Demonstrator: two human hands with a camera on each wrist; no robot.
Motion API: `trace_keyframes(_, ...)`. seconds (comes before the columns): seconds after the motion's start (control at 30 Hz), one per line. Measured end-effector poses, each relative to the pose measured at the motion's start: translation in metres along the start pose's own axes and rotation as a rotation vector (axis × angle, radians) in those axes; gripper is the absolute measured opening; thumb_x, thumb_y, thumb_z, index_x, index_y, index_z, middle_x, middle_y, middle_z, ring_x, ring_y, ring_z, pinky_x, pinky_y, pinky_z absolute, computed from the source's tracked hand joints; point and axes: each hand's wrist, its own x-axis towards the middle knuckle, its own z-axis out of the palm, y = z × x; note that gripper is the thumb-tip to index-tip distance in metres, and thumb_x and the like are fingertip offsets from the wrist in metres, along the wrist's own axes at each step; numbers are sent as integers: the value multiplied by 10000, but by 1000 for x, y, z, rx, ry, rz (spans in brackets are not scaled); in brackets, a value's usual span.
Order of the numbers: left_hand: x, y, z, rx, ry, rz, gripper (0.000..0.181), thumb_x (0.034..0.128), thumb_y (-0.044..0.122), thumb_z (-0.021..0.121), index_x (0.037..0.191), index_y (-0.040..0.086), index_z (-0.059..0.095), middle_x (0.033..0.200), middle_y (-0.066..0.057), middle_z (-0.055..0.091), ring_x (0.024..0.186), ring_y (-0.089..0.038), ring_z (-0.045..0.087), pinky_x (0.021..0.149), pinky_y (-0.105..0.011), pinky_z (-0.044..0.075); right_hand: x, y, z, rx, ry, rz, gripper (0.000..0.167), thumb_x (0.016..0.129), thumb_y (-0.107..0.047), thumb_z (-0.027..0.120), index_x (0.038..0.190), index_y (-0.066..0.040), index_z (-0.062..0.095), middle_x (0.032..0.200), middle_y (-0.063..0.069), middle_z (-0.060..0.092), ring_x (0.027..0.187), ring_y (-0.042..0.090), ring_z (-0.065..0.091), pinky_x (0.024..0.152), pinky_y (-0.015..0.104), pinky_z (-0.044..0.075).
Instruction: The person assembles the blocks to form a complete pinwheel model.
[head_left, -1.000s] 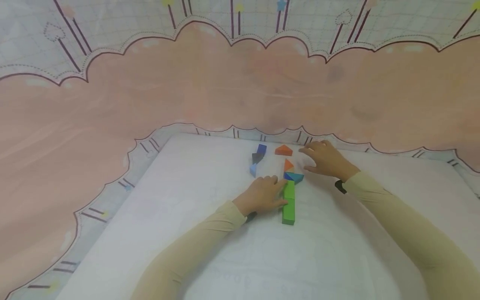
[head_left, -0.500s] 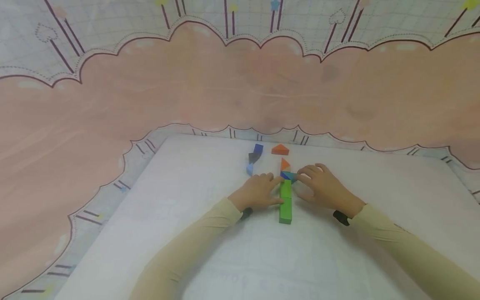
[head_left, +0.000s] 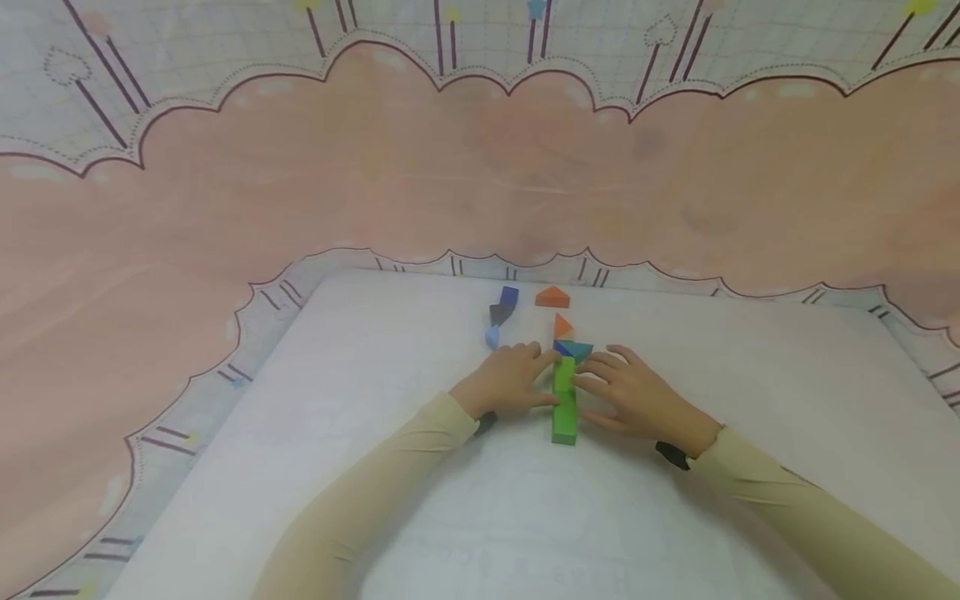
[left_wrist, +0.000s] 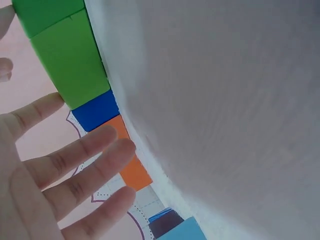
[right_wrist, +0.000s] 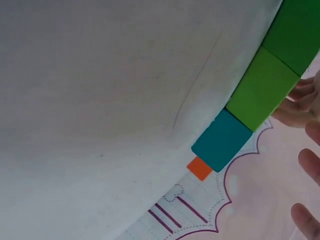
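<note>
Two green blocks, a lighter one (head_left: 564, 372) and a darker one (head_left: 564, 422), lie end to end in a line on the white tabletop. My left hand (head_left: 501, 381) is at their left side, its forefinger and thumb tips touching them in the head view. My right hand (head_left: 633, 397) stands at their right side with fingertips close by; contact cannot be made out. Just beyond the green blocks sit a blue triangular block (head_left: 561, 347) and a teal block (right_wrist: 222, 141). Past those is an orange triangular block (left_wrist: 136, 175). Fingers are spread in the left wrist view.
Another orange triangular block (head_left: 552, 297) lies near the table's far edge. To its left stand a dark blue block (head_left: 509, 296), a dark block (head_left: 501, 314) and a light blue block (head_left: 492, 337). A patterned cloth (head_left: 420, 183) rises behind the white tabletop (head_left: 352, 358).
My right hand has come from the far right of the row toward me, past the teal block, to the green blocks' right side. My left hand stays at their left side.
</note>
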Motion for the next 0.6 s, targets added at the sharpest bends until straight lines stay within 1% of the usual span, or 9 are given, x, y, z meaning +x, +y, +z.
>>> trace_keyframes(0.13,0,0,-1,11,2,9,690,854,623,520,1405,225,403,1061,-18,546,835,-142,499,710,-282,445,3,1,6,2,28,-15,421,721,-337,777,1057,-119,650,1040,58,656,1019,245,590,919,494,457)
trace_keyframes(0.37,-1,1,-2,42,20,31,667,860,604,526,1389,212,420,1027,-19,547,822,-149,503,699,-292,445,5,-3,7,5,35,-40,377,742,-345,763,1036,-131,663,1033,38,662,1013,229,594,913,476,471)
trace_keyframes(0.43,-1,2,-2,49,22,33,666,862,602,524,1390,210,420,1029,-22,550,826,-152,508,702,-295,449,6,-5,7,24,20,-36,371,748,-346,759,1037,-132,667,1039,36,663,1018,223,596,910,470,477)
trace_keyframes(0.6,-2,2,-2,55,18,31,661,871,590,519,1398,206,410,1056,-34,556,857,-163,519,733,-311,459,5,-9,9,51,-52,-25,358,793,-378,712,1062,-145,672,1062,27,659,1041,208,593,917,456,480)
